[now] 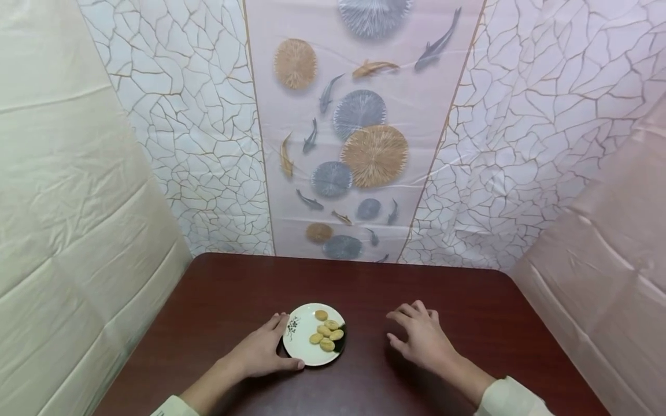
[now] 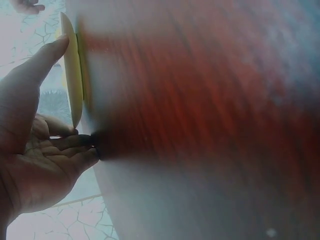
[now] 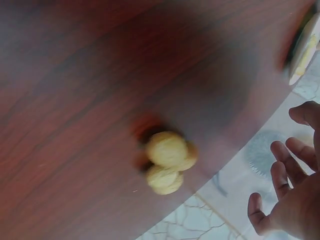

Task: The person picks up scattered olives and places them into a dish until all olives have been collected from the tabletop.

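A round white plate point(image 1: 298, 350) with a dark floral print and a dark patch at its right edge bears several small yellow cookies point(image 1: 326, 345). My left hand point(image 1: 257, 351) grips its left side, thumb at the near rim and fingers at the far-left rim; the left wrist view shows the plate point(image 2: 73, 75) edge-on. To the right of the plate, my right hand point(image 1: 424, 338) hovers over the table with fingers spread and loosely bent, holding nothing. In the right wrist view, a few more cookies point(image 3: 167, 150) lie clustered on the table; they cannot be seen in the head view.
The dark red-brown wooden table point(image 1: 364, 283) has rounded far corners. A patterned cloth point(image 1: 333, 115) with fish and round motifs hangs behind it. Pale cloth walls point(image 1: 78, 231) stand at the left and right.
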Demonstrator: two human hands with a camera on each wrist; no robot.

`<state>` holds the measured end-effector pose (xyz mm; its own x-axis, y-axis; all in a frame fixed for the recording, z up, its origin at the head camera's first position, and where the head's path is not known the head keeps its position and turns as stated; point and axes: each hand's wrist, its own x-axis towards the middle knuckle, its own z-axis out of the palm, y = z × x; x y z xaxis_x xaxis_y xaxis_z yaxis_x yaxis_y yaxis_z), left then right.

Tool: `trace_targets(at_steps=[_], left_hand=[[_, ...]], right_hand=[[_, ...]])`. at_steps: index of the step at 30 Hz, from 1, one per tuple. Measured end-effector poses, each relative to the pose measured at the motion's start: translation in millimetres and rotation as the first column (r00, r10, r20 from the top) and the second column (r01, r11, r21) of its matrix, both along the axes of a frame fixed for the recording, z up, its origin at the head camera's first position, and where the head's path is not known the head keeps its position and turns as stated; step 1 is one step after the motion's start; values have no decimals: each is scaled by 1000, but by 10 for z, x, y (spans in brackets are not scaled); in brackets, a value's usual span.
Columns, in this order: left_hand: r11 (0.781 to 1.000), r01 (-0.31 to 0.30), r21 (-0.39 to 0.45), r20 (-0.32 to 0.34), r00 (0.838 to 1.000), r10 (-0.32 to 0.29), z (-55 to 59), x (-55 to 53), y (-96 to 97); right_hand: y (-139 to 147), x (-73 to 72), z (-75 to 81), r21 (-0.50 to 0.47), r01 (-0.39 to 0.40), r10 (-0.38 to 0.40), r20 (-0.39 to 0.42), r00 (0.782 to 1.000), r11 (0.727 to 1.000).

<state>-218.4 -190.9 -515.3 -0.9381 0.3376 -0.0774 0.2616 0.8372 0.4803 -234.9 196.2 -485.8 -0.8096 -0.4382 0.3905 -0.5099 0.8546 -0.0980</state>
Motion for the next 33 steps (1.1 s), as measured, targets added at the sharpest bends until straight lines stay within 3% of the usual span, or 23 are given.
trace_targets(at_steps=[12, 33], left_hand=[[1000, -1, 5, -2, 1000, 1, -19, 22, -8], [1000, -6, 7, -11, 1000, 6, -43, 5, -11]], right_hand=[[266, 40, -86, 29, 86, -87, 34, 996, 996], [616, 49, -172, 55, 152, -156, 82, 984, 987]])
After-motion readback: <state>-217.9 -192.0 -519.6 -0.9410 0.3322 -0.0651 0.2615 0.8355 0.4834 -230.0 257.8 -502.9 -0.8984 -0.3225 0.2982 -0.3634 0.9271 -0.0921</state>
